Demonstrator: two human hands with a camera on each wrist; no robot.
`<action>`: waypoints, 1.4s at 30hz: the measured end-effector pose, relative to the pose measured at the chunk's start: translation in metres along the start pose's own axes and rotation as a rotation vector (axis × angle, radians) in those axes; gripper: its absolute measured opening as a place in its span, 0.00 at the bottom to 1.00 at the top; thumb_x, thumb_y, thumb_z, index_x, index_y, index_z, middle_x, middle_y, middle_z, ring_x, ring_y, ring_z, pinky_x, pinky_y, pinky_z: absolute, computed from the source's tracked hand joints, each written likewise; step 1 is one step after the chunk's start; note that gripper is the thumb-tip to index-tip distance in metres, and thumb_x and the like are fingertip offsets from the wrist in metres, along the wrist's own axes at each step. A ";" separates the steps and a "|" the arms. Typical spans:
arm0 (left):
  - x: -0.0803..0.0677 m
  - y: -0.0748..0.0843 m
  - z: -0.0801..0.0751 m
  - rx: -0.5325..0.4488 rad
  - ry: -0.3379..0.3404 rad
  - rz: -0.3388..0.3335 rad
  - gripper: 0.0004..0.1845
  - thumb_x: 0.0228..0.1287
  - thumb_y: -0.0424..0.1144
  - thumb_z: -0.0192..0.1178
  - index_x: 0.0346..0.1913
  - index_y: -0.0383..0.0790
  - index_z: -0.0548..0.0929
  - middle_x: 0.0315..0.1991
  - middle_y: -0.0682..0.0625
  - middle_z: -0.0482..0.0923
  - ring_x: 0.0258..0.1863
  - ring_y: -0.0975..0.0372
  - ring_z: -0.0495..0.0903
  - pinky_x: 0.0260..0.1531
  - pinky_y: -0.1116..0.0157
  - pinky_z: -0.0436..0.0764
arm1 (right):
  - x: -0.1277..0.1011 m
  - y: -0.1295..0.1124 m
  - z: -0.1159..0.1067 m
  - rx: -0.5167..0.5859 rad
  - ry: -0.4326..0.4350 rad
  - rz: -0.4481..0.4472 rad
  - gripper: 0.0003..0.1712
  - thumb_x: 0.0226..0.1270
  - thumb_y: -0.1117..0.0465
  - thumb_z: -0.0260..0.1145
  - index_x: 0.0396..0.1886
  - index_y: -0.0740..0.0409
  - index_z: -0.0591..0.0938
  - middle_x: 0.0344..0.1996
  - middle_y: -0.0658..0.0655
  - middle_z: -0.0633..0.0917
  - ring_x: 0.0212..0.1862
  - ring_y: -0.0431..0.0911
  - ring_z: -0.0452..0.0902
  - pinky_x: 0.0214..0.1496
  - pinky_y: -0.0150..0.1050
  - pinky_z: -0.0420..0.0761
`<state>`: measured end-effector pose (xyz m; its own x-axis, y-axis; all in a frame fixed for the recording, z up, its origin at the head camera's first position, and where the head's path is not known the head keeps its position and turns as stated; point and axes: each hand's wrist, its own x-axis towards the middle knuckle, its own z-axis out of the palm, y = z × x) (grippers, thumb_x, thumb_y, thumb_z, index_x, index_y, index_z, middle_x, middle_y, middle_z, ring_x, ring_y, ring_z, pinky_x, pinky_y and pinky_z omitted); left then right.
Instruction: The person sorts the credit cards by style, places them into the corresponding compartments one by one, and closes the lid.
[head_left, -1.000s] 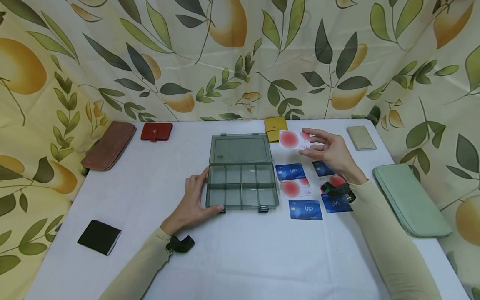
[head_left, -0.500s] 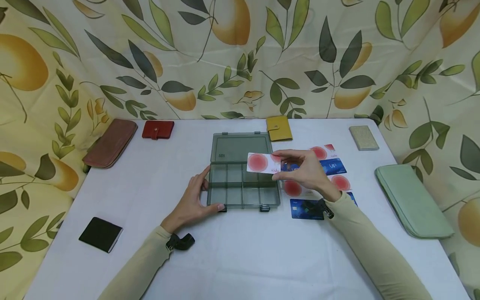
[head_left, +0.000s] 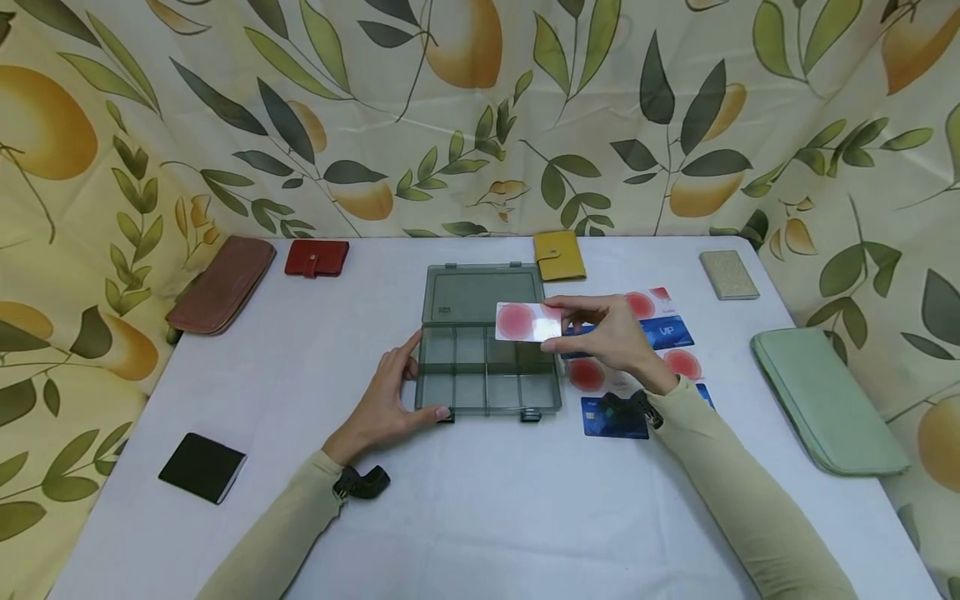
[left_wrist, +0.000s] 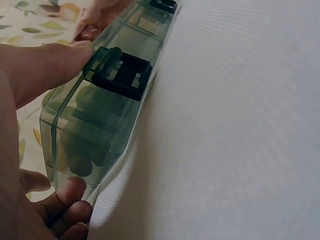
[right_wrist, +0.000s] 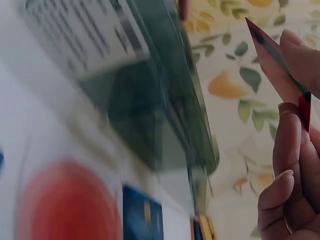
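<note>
A grey-green see-through plastic organizer box (head_left: pixel 488 392) lies with its lid (head_left: pixel 483 296) swung back, its dividers forming several compartments. At its front left corner my left hand (head_left: pixel 384 392) holds it, thumb by a black latch (left_wrist: pixel 122 75) and fingers along the left wall. Between thumb and fingers, my right hand (head_left: pixel 611 333) pinches a white card (head_left: pixel 517 322) with a red circle. This card hovers over the back right of the compartments, seen nearly edge-on in the right wrist view. Beside the box lie blue VIP cards (head_left: pixel 670 332) and red-circle cards (head_left: pixel 682 363), partly hidden under my right hand.
A yellow wallet (head_left: pixel 559 256) sits behind the box, with a red wallet (head_left: pixel 316 258) and a brown wallet (head_left: pixel 222 286) at the back left. Nearer lies a black wallet (head_left: pixel 202 468). On the right are a beige card holder (head_left: pixel 729 275) and a mint wallet (head_left: pixel 825 402).
My right hand has carried the red-circle card from near the yellow wallet leftward and forward over the box, then barely moved. My left hand has stayed on the box.
</note>
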<state>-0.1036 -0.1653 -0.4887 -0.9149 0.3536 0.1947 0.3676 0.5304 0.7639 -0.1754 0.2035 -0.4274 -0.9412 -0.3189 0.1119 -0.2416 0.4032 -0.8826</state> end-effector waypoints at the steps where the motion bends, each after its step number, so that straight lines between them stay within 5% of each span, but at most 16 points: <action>1: 0.000 0.000 0.000 -0.001 0.000 -0.003 0.63 0.54 0.61 0.75 0.84 0.34 0.55 0.44 0.45 0.70 0.48 0.54 0.64 0.44 0.60 0.65 | 0.000 0.001 -0.004 -0.009 0.014 0.011 0.31 0.56 0.62 0.85 0.62 0.56 0.88 0.49 0.62 0.90 0.44 0.56 0.81 0.45 0.31 0.82; 6: 0.000 0.000 0.000 -0.009 0.000 0.002 0.63 0.54 0.63 0.75 0.84 0.34 0.55 0.44 0.44 0.70 0.48 0.54 0.64 0.45 0.60 0.65 | 0.005 0.013 -0.029 -0.134 0.068 0.021 0.32 0.58 0.57 0.85 0.63 0.54 0.88 0.47 0.62 0.90 0.47 0.54 0.80 0.47 0.31 0.78; 11: -0.001 0.000 0.000 -0.009 -0.004 0.002 0.63 0.54 0.61 0.76 0.84 0.35 0.55 0.45 0.44 0.70 0.48 0.55 0.64 0.45 0.60 0.65 | 0.015 0.032 -0.062 -0.322 0.095 0.093 0.35 0.61 0.52 0.84 0.67 0.56 0.85 0.59 0.65 0.86 0.56 0.59 0.81 0.57 0.44 0.81; 14: -0.001 0.000 -0.001 -0.008 -0.005 -0.003 0.63 0.53 0.58 0.77 0.84 0.35 0.55 0.44 0.44 0.69 0.48 0.54 0.64 0.46 0.59 0.65 | 0.023 0.044 -0.076 -0.400 0.040 0.170 0.36 0.63 0.51 0.82 0.69 0.56 0.83 0.66 0.67 0.81 0.62 0.65 0.78 0.65 0.62 0.79; 18: -0.001 0.001 -0.001 -0.009 -0.007 -0.002 0.63 0.54 0.59 0.77 0.84 0.34 0.55 0.44 0.44 0.69 0.48 0.54 0.64 0.46 0.59 0.65 | 0.031 0.055 -0.081 -0.475 -0.068 0.231 0.38 0.65 0.50 0.80 0.72 0.58 0.80 0.69 0.72 0.75 0.67 0.69 0.69 0.70 0.71 0.71; 27: -0.002 0.000 -0.001 -0.010 -0.004 0.019 0.64 0.58 0.70 0.72 0.85 0.34 0.54 0.45 0.43 0.70 0.48 0.54 0.64 0.46 0.59 0.65 | 0.023 0.054 -0.074 -0.497 -0.131 0.216 0.37 0.62 0.53 0.83 0.69 0.58 0.82 0.65 0.70 0.75 0.63 0.64 0.69 0.68 0.67 0.74; 33: -0.004 0.001 -0.001 -0.005 0.003 0.014 0.63 0.57 0.66 0.73 0.84 0.34 0.55 0.45 0.44 0.70 0.48 0.54 0.65 0.47 0.58 0.66 | 0.013 0.052 -0.066 -0.486 -0.240 0.197 0.25 0.60 0.54 0.84 0.56 0.55 0.90 0.56 0.65 0.79 0.57 0.59 0.71 0.64 0.60 0.78; 42: -0.003 0.000 0.001 -0.003 0.000 0.028 0.63 0.58 0.66 0.73 0.84 0.34 0.55 0.46 0.44 0.70 0.48 0.55 0.64 0.48 0.58 0.66 | 0.014 0.054 -0.068 -0.490 -0.295 0.201 0.24 0.62 0.55 0.82 0.53 0.60 0.85 0.52 0.64 0.83 0.55 0.59 0.74 0.64 0.60 0.78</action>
<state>-0.1010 -0.1656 -0.4892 -0.9043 0.3685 0.2156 0.3923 0.5180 0.7601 -0.2176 0.2794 -0.4425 -0.8916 -0.3911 -0.2282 -0.2123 0.8062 -0.5522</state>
